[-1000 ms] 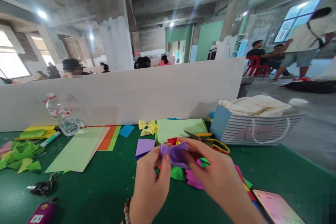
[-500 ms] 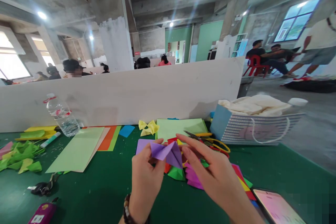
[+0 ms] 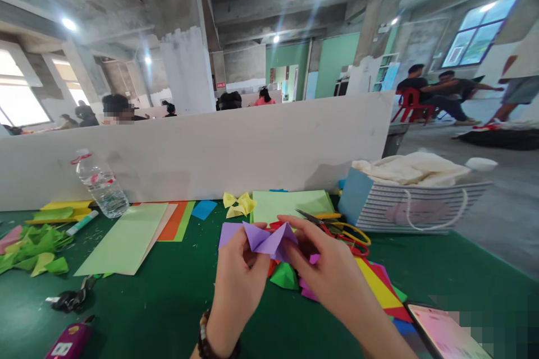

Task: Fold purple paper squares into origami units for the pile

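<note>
Over a green table [image 3: 126,314], the left hand [image 3: 240,286] and right hand [image 3: 332,275] are both clenched on a folded purple paper [image 3: 269,241], pinching it between thumbs and fingertips just above the tabletop; neither hand has let go. Some folding looks done: a yellow bow [image 3: 239,205] sits near the back, a green folded piece [image 3: 284,276] lies just below the hands, and a heap of green folded pieces [image 3: 31,249] lies off to the left. Plenty looks unused, including a light green sheet [image 3: 290,205] and a flat purple square [image 3: 229,234] right beside the left hand. Scissors [image 3: 332,227] lie just past the right hand. The fingers hide much of the purple fold, so its full shape and underside are hard to make out, and whatever lies beneath the hands is mostly covered. A phone [image 3: 446,331] is cut off at the bottom edge, its screen unreadable.
</note>
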`<state>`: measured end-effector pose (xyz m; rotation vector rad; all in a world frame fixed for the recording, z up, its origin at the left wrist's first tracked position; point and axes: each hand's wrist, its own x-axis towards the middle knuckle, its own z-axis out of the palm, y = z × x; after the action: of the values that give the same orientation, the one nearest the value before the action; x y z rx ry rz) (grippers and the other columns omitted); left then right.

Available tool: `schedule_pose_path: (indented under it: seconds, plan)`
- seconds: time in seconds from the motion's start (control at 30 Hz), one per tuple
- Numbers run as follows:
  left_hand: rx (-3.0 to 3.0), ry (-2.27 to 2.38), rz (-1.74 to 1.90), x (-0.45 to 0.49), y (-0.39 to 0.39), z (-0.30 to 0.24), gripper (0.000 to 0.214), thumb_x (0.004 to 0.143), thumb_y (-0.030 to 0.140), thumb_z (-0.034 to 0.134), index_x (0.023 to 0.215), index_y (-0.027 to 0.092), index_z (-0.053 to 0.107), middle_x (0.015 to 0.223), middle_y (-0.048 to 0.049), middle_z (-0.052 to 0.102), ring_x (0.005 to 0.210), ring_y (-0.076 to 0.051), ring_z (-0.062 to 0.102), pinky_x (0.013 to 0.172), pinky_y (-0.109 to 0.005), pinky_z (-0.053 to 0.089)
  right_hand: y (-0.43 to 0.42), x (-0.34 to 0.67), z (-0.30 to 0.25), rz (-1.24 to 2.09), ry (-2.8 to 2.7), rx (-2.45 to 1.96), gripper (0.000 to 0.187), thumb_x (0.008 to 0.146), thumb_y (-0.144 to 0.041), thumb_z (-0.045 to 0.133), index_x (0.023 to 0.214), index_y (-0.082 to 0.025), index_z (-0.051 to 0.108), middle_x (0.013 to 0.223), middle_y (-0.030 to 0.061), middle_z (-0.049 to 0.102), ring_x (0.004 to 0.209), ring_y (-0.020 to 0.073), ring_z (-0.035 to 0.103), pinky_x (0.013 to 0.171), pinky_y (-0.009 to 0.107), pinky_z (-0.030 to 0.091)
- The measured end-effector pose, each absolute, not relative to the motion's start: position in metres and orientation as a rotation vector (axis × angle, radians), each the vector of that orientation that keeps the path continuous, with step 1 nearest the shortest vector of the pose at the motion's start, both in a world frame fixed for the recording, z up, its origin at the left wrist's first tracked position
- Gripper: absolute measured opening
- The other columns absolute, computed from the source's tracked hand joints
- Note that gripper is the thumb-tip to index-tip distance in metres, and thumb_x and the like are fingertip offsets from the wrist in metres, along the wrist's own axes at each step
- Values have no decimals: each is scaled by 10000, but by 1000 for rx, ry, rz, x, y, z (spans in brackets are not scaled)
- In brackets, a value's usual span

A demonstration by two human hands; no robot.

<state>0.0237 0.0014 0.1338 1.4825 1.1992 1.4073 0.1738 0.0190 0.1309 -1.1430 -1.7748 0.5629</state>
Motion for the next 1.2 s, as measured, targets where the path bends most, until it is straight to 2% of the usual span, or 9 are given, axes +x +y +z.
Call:
schedule_pose_path:
  seconds: [0.13,0.3,0.43,0.57,0.67,0.8,0.93,1.07,1.2]
  plan:
    - [1515,1172,1429,23,3,131,257,801,215,625,1055,175,613,1006,-85,703,810,-180,700,700,-277,571,25,171,129,718,-1754,-1105,313,838,-295,501,1109,-208,628,711,-4,655,554,126,562,493,224,435]
    - [1530,1207,1432,26,2,131,283,801,242,633,1073,172,598,996,-82,690,814,-177,690,678,-253,555,30,167,129,893,-1682,-1003,230,807,-282,513,981,-203,640,830,17,676,665,139,593,570,230,470]
    - [1559,1152,1496,27,2,134,189,839,250,577,1005,174,626,973,-69,652,873,-169,645,750,-258,532,32,162,124,1005,-1558,-910,171,819,-328,518,901,-203,600,800,7,642,742,157,596,638,243,485]
    - [1698,1323,1512,22,6,135,180,882,251,500,825,164,647,804,-34,562,696,-130,544,595,-219,461,33,156,120,977,-1655,-976,174,825,-318,517,921,-191,587,793,5,629,737,158,582,688,269,489]
    - [1785,1363,1465,17,8,134,207,879,219,496,994,178,664,831,-37,587,702,-132,552,616,-231,465,31,157,123,974,-1760,-1033,239,843,-335,524,1019,-190,595,846,21,658,733,162,598,664,274,496]
    - [1842,1300,1362,13,7,132,382,809,139,543,1172,228,625,899,-35,644,725,-132,598,638,-236,497,30,167,130,963,-1707,-985,301,832,-388,569,1069,-211,623,998,48,687,905,184,634,751,279,516]
    - [1691,1350,1363,16,5,133,345,758,190,640,1103,189,631,723,-2,642,615,-119,603,582,-220,506,30,172,133,944,-1706,-1039,267,844,-430,547,893,-198,669,836,34,704,746,170,638,650,262,514]
    - [1612,1285,1388,15,4,135,196,801,247,622,980,172,648,877,-62,705,782,-155,683,687,-236,554,28,173,134,825,-1673,-1065,268,850,-429,540,841,-190,660,774,29,694,684,159,624,601,248,499]
    - [1660,1298,1412,13,4,134,152,828,239,599,960,183,649,820,-43,703,755,-143,684,669,-215,551,25,172,135,766,-1694,-1065,262,860,-418,529,805,-191,648,715,16,669,632,145,597,552,230,476]
